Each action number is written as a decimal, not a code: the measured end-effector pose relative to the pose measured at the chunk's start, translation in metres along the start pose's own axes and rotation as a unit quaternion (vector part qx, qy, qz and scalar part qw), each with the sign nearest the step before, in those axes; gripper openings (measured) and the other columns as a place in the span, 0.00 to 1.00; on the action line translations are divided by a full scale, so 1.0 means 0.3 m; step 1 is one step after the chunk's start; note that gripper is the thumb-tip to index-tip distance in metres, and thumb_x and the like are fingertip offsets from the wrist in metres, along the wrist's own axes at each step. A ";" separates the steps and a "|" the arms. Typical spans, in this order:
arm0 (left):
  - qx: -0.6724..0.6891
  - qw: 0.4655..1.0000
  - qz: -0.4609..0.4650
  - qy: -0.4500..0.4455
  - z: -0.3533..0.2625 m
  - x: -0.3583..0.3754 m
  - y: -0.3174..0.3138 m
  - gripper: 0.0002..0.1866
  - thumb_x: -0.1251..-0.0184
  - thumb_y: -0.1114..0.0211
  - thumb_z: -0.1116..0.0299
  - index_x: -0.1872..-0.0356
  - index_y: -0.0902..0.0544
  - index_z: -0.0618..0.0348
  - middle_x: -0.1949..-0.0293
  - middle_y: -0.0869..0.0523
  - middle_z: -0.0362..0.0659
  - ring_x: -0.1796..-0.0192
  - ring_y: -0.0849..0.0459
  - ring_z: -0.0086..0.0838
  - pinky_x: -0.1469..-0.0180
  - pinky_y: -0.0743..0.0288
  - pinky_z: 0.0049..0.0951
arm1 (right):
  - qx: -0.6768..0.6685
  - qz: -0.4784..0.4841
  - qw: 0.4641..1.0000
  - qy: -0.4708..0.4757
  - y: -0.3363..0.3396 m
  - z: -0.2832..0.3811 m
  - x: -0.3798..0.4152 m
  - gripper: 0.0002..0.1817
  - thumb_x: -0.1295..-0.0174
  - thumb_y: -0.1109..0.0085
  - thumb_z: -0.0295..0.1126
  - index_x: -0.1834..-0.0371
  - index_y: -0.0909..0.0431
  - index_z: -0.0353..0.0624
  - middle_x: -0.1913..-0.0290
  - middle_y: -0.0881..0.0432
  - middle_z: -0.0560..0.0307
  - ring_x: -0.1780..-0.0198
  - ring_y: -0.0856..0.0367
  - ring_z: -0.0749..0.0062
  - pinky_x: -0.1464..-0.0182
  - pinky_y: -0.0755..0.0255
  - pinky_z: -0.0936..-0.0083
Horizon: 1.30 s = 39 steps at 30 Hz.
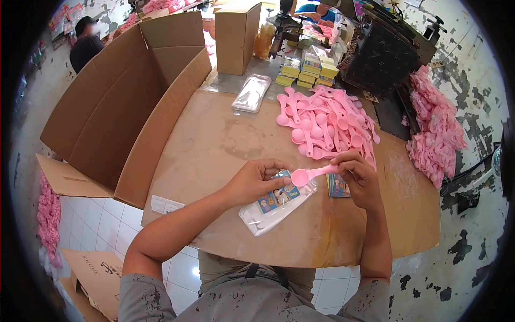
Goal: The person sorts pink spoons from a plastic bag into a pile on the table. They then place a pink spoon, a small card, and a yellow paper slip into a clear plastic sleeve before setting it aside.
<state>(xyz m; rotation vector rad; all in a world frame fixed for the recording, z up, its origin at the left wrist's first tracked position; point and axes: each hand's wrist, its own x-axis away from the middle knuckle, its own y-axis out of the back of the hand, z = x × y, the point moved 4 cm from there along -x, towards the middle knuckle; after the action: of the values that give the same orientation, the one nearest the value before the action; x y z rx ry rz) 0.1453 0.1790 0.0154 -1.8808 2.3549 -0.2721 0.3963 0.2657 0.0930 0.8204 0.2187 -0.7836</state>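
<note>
My right hand [360, 181] pinches a pink measuring spoon [314, 174] by its handle, the round bowl pointing left. Thumb and fingers of my left hand [258, 182] are closed on the upper end of a clear plastic bag with a blue printed card [279, 200]. The spoon's bowl is right beside my left fingertips, overlapping the card's top edge. Beneath the card lies a stack of clear plastic bags [258, 221]. A stack of printed cards [338, 188] is partly hidden behind my right hand. Beyond both hands spreads a pile of pink spoons [327, 121].
Cardboard covers the table [214, 155]. On the left stands a large open carton [155, 131]. Another bag stack [252, 92], bundled cards [306, 70] and an upright box [236, 40] are farther back. Pink bagged items [434, 123] heap at right. Two other people are in the background.
</note>
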 end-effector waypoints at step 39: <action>-0.140 0.953 0.037 -0.267 -0.159 0.115 -0.118 0.25 0.22 0.32 0.69 0.27 0.23 0.60 0.33 0.15 0.45 0.37 0.15 0.28 0.37 0.20 0.32 | 0.030 -0.011 0.999 -0.021 -0.104 0.320 -0.154 0.18 0.37 0.28 0.20 0.44 0.13 0.40 0.59 0.11 0.59 0.60 0.14 0.80 0.64 0.24 0.81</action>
<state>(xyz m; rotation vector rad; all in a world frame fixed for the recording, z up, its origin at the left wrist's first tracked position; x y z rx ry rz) 0.1618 0.1409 0.0703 -1.6820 2.1494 0.5411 0.3309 0.2077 0.1613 0.8589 0.1687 -0.8311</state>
